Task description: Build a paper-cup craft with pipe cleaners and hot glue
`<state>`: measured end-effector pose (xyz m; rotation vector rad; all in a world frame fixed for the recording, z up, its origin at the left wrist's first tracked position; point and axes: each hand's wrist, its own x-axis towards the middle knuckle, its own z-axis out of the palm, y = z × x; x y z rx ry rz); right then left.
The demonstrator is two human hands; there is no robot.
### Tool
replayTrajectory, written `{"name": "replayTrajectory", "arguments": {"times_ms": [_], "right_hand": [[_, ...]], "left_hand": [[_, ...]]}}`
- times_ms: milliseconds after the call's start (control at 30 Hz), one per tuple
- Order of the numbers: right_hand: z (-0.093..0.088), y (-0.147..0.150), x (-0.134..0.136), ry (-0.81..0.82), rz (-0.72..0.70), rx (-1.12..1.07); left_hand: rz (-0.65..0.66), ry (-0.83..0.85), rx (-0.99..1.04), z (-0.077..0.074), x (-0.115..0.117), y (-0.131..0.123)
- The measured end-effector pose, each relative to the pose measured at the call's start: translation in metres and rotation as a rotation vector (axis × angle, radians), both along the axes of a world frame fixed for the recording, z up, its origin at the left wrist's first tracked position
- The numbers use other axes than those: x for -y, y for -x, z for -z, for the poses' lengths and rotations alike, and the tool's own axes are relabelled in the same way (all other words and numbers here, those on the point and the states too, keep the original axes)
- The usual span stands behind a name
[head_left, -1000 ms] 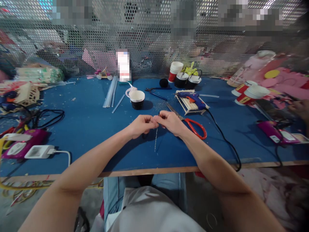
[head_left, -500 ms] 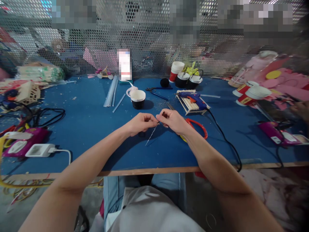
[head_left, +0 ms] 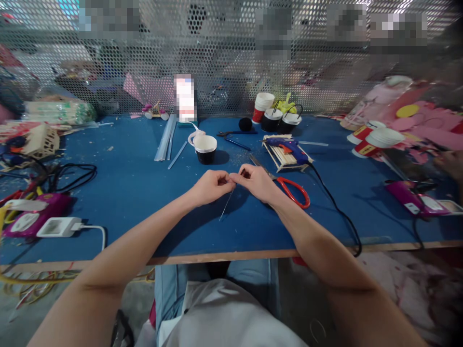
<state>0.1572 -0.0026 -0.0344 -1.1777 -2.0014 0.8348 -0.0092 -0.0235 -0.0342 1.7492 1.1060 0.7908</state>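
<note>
Over the middle of the table, my left hand (head_left: 210, 186) and my right hand (head_left: 256, 184) meet at the fingertips, both in a pinch. A thin, twisted, silvery wire (head_left: 226, 207) hangs down from between them, its lower end free. Whatever else the fingertips hold is hidden. Just right of my right hand lie scissors with red handles (head_left: 308, 196), blades pointing away from me. Beyond my hands stands a small paper cup (head_left: 206, 155), white above and black below, with a pale curled piece behind it.
A blue glue gun (head_left: 295, 152) rests on a small wooden stick rack (head_left: 280, 158). Pliers (head_left: 237, 141) and a black ball (head_left: 245, 124) lie farther back. Clear glue sticks (head_left: 166, 140) are at the left. Another person's hand (head_left: 450, 164) is at the far right.
My fingertips have drawn closer together and shifted slightly left. A dark bit seen between them earlier is now covered. The wire still hangs below, a little steeper.
</note>
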Motion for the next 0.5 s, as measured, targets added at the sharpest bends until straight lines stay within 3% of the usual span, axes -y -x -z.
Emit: {"name": "replayTrajectory", "arguments": {"times_ms": [133, 333, 500], "right_hand": [[-0.0007, 0.0009, 0.0015, 0.024, 0.006, -0.031], [-0.0019, -0.0001, 0.0025, 0.298, -0.210, -0.325], [-0.0005, -0.0021, 0.0011, 0.218, -0.138, -0.204]], "left_hand": [[-0.041, 0.117, 0.105, 0.0032, 0.0012, -0.0030], [0.021, 0.402, 0.370, 0.0017, 0.0030, -0.0051], [-0.028, 0.314, 0.296, 0.0042, 0.0015, -0.0049]]}}
